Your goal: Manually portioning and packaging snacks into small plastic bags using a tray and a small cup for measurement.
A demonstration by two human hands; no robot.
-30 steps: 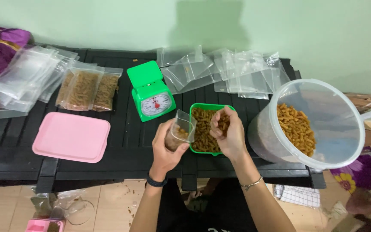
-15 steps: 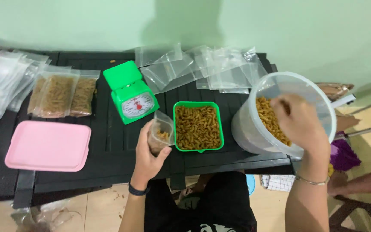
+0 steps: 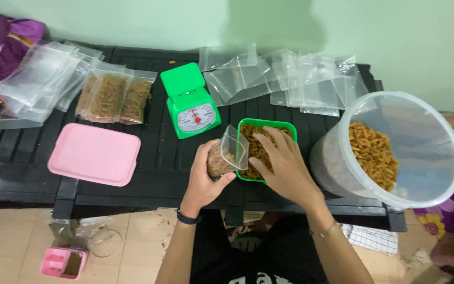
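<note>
Holding a small clear bag [image 3: 227, 155] near the middle of the frame, the left hand [image 3: 202, 181] is wrapping its grip around the lower part of the bag, thumb on the right side and fingers pressed on the left side. The bag is standing open at the top, tilted a little to the right, and some brown snack pieces are lying at its bottom. Just beside it, the right hand [image 3: 285, 163] is reaching into the green tray [image 3: 288, 126], its fingers half spread and lying on the brown snacks [image 3: 250, 134] — whether they are pinching any pieces, I cannot tell.

The tray is sitting on the black tabletop [image 3: 158, 163], touching the bag's right edge. At the right of the frame a large clear bucket [image 3: 421, 158] is leaning toward the camera with more of the same snacks inside. Above the bag a green kitchen scale [image 3: 191, 108] is standing, and a pink lid [image 3: 93, 154] is lying at the left. Filled bags [image 3: 112, 98] are resting in the upper left part, and empty clear bags [image 3: 290, 79] are spreading along the top — behind the tray.
</note>
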